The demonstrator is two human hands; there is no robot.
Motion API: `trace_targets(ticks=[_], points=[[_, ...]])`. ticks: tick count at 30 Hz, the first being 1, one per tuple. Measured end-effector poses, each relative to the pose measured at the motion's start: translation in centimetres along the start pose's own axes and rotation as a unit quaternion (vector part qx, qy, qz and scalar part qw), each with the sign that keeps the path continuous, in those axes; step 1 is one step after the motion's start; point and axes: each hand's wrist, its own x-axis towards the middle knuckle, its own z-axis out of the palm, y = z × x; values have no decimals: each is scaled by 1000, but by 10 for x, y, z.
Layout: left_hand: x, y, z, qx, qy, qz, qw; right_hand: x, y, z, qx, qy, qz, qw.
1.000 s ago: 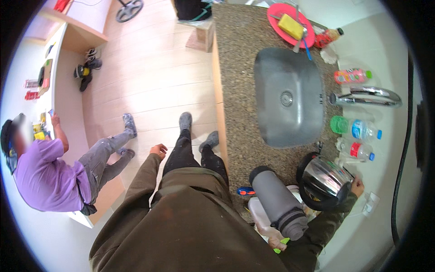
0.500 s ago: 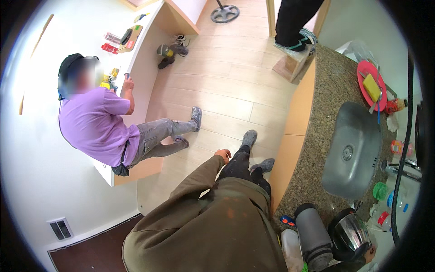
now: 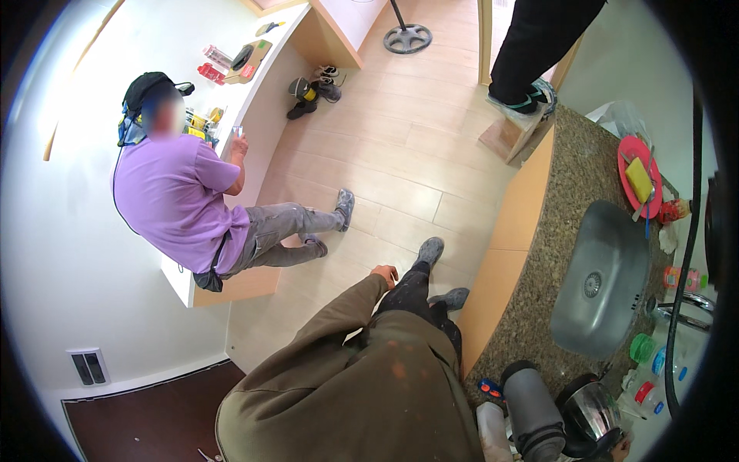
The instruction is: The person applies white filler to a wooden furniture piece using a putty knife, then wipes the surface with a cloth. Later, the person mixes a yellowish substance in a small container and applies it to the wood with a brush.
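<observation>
My left hand (image 3: 384, 275) hangs beside my thigh, fingers loosely bent, with nothing visible in it. At the lower right, only a bit of my right hand (image 3: 620, 448) shows, at the base of a shiny electric kettle (image 3: 594, 408) with a black lid. The picture's edge and the kettle hide most of its fingers, so its grip cannot be made out. Next to the kettle on the speckled stone counter (image 3: 516, 316) lies a grey cylindrical flask (image 3: 534, 412). A whitish plastic container (image 3: 493, 431) and a small blue and red object (image 3: 489, 388) are beside it.
A steel sink (image 3: 596, 296) is set into the counter, with a red plate (image 3: 643, 173), yellow sponge (image 3: 637, 180) and bottles (image 3: 648, 396) around it. A purple-shirted person (image 3: 181, 189) works at a white shelf (image 3: 265, 61). Another person's legs (image 3: 535, 50) stand on a wooden step (image 3: 512, 135).
My view has shifted, so the far room and the sink sit further right or lower in the picture. My right hand shows less, nearer the bottom edge. My left hand still hangs by my thigh.
</observation>
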Motion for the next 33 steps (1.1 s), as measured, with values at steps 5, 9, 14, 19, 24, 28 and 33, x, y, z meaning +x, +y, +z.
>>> trace_targets(ticks=[5, 9, 14, 19, 24, 28, 33], points=[[1, -16, 5, -10, 6, 6, 1000, 4, -11, 10, 5, 0, -9, 1000], [-1, -13, 5, -10, -2, 1, 1000, 3, -10, 11, 6, 4, -7, 1000], [-5, -5, 4, 2, -4, -18, 1000, 3, -10, 8, 6, 14, -8, 1000], [-1, -17, 8, -17, 7, -8, 1000, 5, -15, 10, 9, 16, -10, 1000], [5, -14, 8, -12, -1, -13, 1000, 4, -15, 5, 6, 20, -9, 1000], [5, -20, 11, -18, 11, 3, 1000, 4, -17, 5, 7, 25, -8, 1000], [5, -16, 9, -12, 11, 3, 1000, 5, -13, -3, 8, 33, -5, 999]])
